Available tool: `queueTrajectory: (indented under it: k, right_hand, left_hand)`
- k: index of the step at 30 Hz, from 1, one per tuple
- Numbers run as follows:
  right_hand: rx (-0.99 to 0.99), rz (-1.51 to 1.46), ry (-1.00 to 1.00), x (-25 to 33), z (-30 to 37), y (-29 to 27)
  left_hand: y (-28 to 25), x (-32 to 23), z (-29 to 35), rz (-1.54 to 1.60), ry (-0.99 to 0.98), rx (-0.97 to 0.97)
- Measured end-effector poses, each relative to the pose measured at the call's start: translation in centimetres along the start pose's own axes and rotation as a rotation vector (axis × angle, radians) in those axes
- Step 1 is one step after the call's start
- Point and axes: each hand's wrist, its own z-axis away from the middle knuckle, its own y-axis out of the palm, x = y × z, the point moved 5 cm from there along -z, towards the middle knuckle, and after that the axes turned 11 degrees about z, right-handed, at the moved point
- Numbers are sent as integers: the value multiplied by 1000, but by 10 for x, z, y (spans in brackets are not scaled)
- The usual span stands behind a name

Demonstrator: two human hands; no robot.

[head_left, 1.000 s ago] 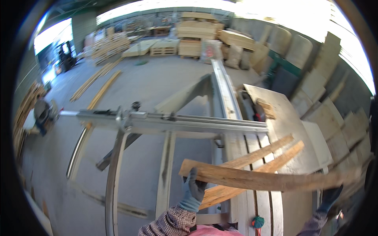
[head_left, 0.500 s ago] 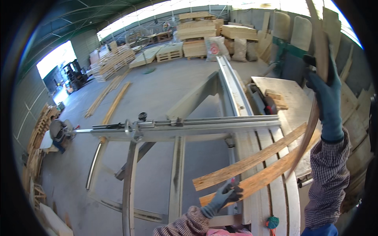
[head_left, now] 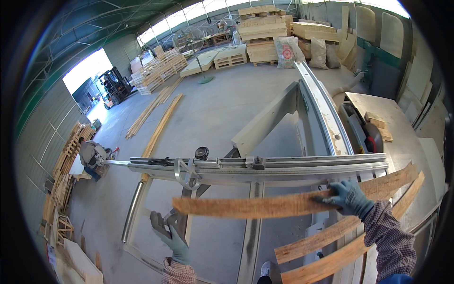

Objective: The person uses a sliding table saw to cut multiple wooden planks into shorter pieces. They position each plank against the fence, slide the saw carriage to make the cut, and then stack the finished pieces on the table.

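My right hand, in a blue-grey work glove, is closed round a wooden plank. The plank lies level from left to right above the saw's sliding table. Near its left end, a little below it, my gloved left hand has its fingers apart and holds nothing. Two more planks, one upper and one lower, rest side by side on the slotted metal table at the lower right. Beyond the held plank runs a metal crosscut fence with a black knob.
A metal rail stretches away from the fence, beside a saw table with wood offcuts. At the far left a person crouches by stacked wood. Behind are a forklift, a standing fan, pallets and sacks.
My right hand has brought the plank down from a steep, raised position on the right to lie level across the front. My left hand has moved left, away from the two resting planks.
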Motion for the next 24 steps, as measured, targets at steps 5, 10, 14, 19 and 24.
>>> queueTrajectory:
  k: [5,10,14,19,24]
  right_hand:
    - [65,-158,-36,2,-9,84]
    - [31,-179,-91,7,-34,126]
    - [77,-176,4,6,-29,148]
    - [-16,-191,59,14,-29,158]
    - [55,-201,124,18,-21,164]
  left_hand:
    - [-8,163,-71,-220,-555,246]
    - [-9,240,-126,-377,-690,386]
    - [28,260,-170,-473,-637,474]
    - [61,247,-241,-494,-423,556]
    - [154,180,-261,-208,67,693]
